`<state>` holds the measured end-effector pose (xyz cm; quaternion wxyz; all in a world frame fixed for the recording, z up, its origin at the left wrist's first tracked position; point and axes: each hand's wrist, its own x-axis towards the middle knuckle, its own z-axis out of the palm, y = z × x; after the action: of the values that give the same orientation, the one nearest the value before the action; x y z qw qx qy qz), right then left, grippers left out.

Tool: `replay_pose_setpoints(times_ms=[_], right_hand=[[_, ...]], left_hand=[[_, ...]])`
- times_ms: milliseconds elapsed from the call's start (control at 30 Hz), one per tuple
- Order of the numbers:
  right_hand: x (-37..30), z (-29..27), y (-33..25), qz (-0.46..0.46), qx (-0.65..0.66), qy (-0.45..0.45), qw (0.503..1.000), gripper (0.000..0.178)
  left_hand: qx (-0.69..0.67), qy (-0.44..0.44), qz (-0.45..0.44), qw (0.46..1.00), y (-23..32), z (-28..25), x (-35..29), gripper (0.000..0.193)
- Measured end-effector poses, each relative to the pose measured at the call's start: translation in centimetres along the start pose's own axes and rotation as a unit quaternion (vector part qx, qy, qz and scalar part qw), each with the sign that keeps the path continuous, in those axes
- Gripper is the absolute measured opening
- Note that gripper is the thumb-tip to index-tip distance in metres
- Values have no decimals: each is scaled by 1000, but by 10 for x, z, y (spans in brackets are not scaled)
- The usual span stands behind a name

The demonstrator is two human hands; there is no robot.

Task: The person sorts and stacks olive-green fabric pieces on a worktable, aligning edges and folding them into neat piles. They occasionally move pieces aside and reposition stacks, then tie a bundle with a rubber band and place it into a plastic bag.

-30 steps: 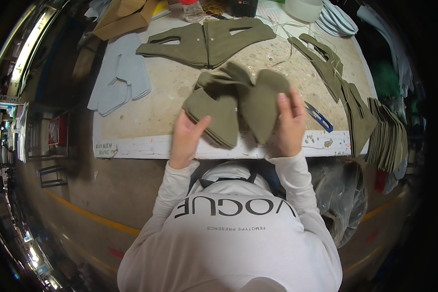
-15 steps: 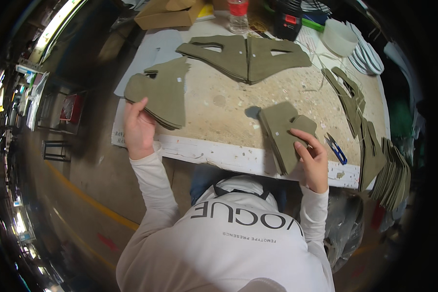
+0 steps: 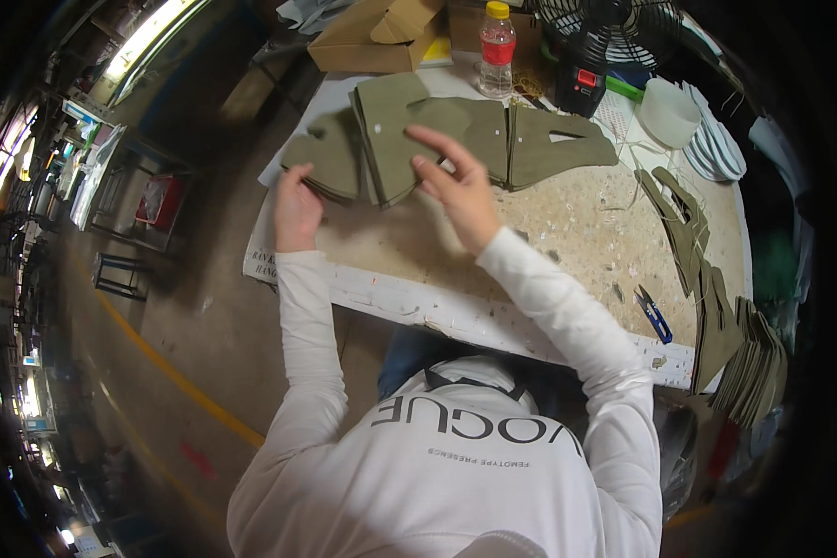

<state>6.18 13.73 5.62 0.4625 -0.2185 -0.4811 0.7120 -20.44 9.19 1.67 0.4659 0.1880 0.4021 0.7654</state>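
My left hand [image 3: 298, 212] grips the lower edge of a stack of olive-green cut-out pieces [image 3: 330, 158] at the table's far left. Close beside it, my right hand [image 3: 463, 193] holds a second olive stack [image 3: 386, 139], thumb and fingers on its right side. The two stacks stand nearly edge to edge, and I cannot tell whether they touch. Behind the right hand lies a laid-out olive stack [image 3: 485, 126], partly covered by the held one. Its neighbour, another olive stack [image 3: 544, 163] with a slot cut in it, meets it along a straight edge.
Blue thread snips [image 3: 654, 316] lie near the table's front right. More olive pieces [image 3: 674, 232] line the right edge, with a fanned pile [image 3: 751, 363] at the corner. A bottle [image 3: 498, 56], cardboard box [image 3: 367, 46], fan [image 3: 614, 23] and white roll [image 3: 670, 112] stand at the back.
My right hand has carried its stack from the front right across to the left stack. My left hand and its stack have shifted slightly. The view has moved too.
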Motion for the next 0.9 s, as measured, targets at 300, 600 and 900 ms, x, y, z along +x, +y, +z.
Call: replay_pose_setpoints(times_ms=[300, 600, 900], right_hand=[[5, -5, 77, -3, -342, 68, 937, 46], [18, -120, -36, -100, -483, -11, 870, 15], [5, -169, -21, -232, -615, -36, 753, 27]], left_hand=[[207, 74, 131, 967, -32, -1, -24, 46], [555, -56, 418, 717, -7, 101, -45, 24], [624, -441, 293, 575, -90, 179, 1, 20]])
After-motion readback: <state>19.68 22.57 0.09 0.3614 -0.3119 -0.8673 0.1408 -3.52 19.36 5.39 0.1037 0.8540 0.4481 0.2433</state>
